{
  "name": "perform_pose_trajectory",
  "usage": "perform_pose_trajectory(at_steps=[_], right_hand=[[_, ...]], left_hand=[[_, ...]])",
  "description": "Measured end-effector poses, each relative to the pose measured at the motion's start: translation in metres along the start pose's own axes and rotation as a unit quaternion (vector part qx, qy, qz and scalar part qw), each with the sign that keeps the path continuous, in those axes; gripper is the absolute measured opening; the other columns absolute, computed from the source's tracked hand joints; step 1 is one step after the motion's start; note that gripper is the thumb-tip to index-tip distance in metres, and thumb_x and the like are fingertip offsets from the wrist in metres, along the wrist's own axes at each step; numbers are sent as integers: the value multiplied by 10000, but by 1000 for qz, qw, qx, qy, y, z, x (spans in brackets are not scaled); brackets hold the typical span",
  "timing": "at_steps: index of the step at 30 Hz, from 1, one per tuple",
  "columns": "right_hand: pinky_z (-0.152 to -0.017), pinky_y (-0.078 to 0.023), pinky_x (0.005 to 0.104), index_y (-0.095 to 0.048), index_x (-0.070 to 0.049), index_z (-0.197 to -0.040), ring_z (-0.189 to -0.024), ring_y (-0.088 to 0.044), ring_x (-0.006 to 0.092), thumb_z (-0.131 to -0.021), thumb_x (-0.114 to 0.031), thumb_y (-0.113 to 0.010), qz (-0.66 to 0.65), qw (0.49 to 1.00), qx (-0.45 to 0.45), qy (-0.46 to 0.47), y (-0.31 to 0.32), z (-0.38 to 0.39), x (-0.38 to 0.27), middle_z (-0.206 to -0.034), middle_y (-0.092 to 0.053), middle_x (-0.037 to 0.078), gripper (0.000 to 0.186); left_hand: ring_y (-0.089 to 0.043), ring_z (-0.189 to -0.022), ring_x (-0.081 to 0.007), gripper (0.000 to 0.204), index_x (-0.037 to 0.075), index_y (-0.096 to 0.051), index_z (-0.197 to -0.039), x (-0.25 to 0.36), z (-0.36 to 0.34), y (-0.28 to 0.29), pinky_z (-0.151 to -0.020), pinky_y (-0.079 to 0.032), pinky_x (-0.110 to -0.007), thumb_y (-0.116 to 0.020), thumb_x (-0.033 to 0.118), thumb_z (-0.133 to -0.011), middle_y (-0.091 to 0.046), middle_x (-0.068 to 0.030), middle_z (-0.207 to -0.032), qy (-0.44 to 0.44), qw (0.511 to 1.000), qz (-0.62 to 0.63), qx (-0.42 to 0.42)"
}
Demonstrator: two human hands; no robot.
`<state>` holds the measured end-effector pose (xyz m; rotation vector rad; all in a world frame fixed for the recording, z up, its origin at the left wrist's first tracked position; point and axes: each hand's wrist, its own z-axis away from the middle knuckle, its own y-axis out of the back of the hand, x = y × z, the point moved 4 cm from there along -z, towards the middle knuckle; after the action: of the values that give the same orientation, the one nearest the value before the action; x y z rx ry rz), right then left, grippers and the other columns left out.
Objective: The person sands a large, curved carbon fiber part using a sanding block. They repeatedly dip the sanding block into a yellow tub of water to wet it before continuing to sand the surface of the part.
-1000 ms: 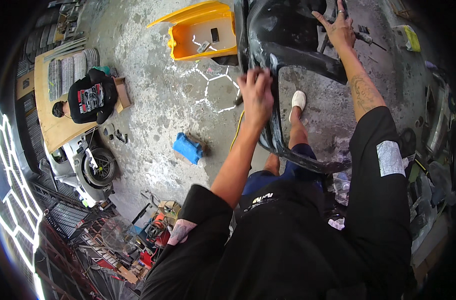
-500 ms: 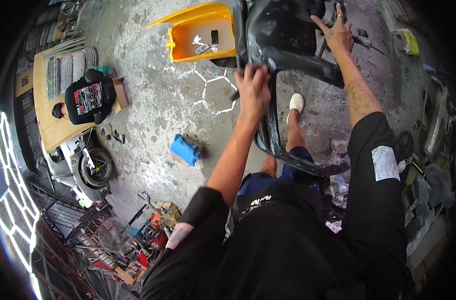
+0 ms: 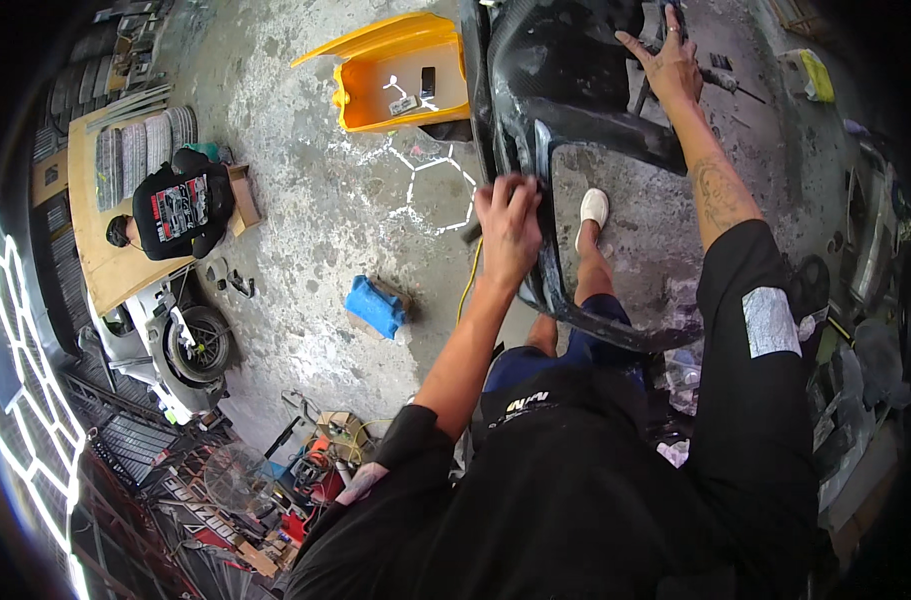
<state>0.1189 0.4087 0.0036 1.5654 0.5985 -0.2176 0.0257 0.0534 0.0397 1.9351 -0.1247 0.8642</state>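
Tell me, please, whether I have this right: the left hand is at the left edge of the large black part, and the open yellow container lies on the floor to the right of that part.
Not quite: the open yellow container lies on the floor to the left of the large black part, as the head view shows.

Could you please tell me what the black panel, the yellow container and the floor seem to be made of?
Black panel: perhaps carbon fibre or plastic, semi-gloss, judging by its faint weave-like texture.
Yellow container: probably plastic or fibreglass, fairly smooth, given its thin walls and even colour.
Floor: likely concrete, worn, given its mottled grey surface.
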Motion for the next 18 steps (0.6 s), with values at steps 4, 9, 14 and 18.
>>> perform_pose_trajectory(at_steps=[4, 9, 14, 18], right_hand=[[-1105, -442, 558, -316, -250, -1654, -1370, -494, 503, -794, -683, -799, -60, 989, -108, -76, 5, -1, -19, -1541, -465, 271, 1078], [-956, -524, 576, -225, -370, -1669, -1180, -626, 523, -759, -907, -621, 16, 1000, -7, 26, -8, -1, 4, -1309, -565, 332, 1128], [-866, -535, 591, -299, -351, -1646, -1088, -649, 518, -787, -848, -667, 3, 1000, -6, 31, -2, -3, -11, -1203, -606, 298, 1058], [-842, -544, 583, -310, -334, -1646, -1069, -652, 531, -796, -824, -685, 21, 999, 13, 35, 6, -2, -1, -1192, -607, 299, 1050]], left_hand=[[-552, -1022, -370, 255, 60, -713, -1138, -7, -63, 0, -926, -443, -461, -725, 27, -886, -647, -119, -1135, -10, 999, -4, 46], [-555, -1044, -362, 330, 62, -715, -1207, -7, -21, -1, -947, -436, -453, -725, 14, -881, -641, -132, -1142, 6, 1000, -20, -19], [-594, -1045, -322, 299, 49, -713, -1161, -17, -91, 20, -944, -448, -421, -765, 8, -869, -662, -127, -1126, 9, 999, 3, 53], [-615, -978, -266, 233, 26, -694, -1170, -98, -96, 56, -861, -496, -325, -724, 20, -939, -648, -143, -1153, 178, 979, 69, 64]])
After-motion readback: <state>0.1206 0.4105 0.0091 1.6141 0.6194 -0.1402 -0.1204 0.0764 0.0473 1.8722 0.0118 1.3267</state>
